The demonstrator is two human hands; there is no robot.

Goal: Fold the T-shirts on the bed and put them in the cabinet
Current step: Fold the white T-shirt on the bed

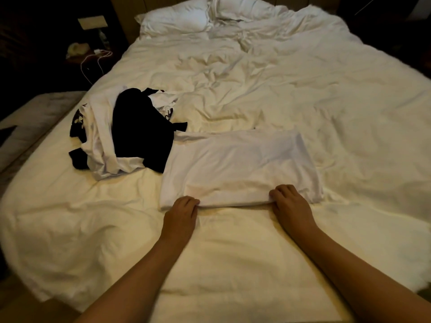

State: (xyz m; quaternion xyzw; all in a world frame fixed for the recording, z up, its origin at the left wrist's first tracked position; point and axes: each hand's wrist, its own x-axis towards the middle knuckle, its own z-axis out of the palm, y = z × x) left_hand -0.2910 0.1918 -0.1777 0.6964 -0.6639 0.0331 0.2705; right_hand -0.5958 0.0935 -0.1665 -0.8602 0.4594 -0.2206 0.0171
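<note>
A white T-shirt [238,166] lies partly folded into a long rectangle on the bed [303,89], just ahead of me. My left hand [182,213] grips its near edge towards the left corner, fingers curled into the cloth. My right hand [289,203] grips the same near edge further right. To the left lies a loose pile of black and white T-shirts [130,134], unfolded and tangled together. No cabinet is in view.
Two white pillows [177,17] lie at the head of the bed. A dark nightstand [88,50] with a white cable and small items stands at the far left. A grey bench or mat [35,117] runs along the bed's left side.
</note>
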